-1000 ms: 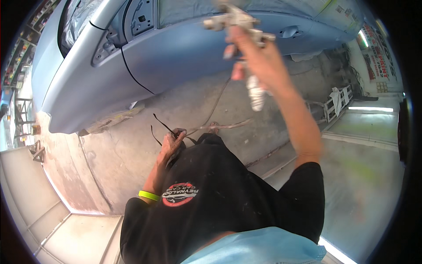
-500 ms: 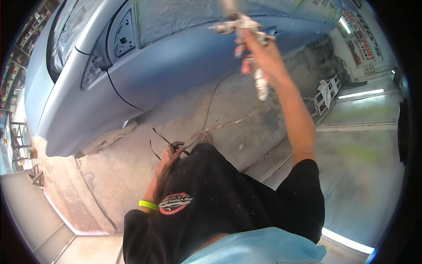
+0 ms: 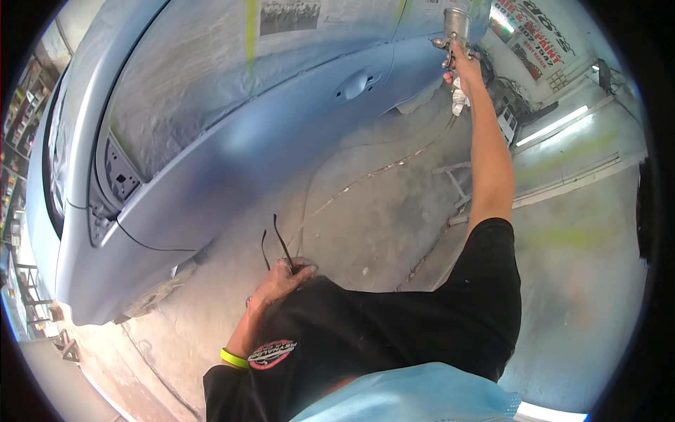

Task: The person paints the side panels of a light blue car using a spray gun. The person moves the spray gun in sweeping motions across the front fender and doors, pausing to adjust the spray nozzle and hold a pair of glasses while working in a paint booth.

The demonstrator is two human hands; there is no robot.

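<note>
Stretched out at the upper right, my right hand [image 3: 464,67] is closed round a silver spray gun [image 3: 456,27] with a cup on top and pale wrapping on its handle. The gun is beside the far end of a light-blue car body [image 3: 267,133], whose windows are masked with plastic, newspaper and yellow-green tape. A hose [image 3: 380,171] trails from below the gun across the floor. Low in the middle, against my black shirt, my left hand [image 3: 285,280] grips dark-framed glasses [image 3: 283,243], their thin arms sticking up.
Shelves [image 3: 21,126] of small items line the far left, with a stool-like stand [image 3: 65,344] lower down. A metal frame [image 3: 506,123] with hanging white material and printed banners [image 3: 534,49] are at the right, beside a pale wall [image 3: 562,281].
My right hand has moved the gun up and rightward along the car. The view has shifted, bringing more masked window and a door handle into sight. My left hand still grips the glasses.
</note>
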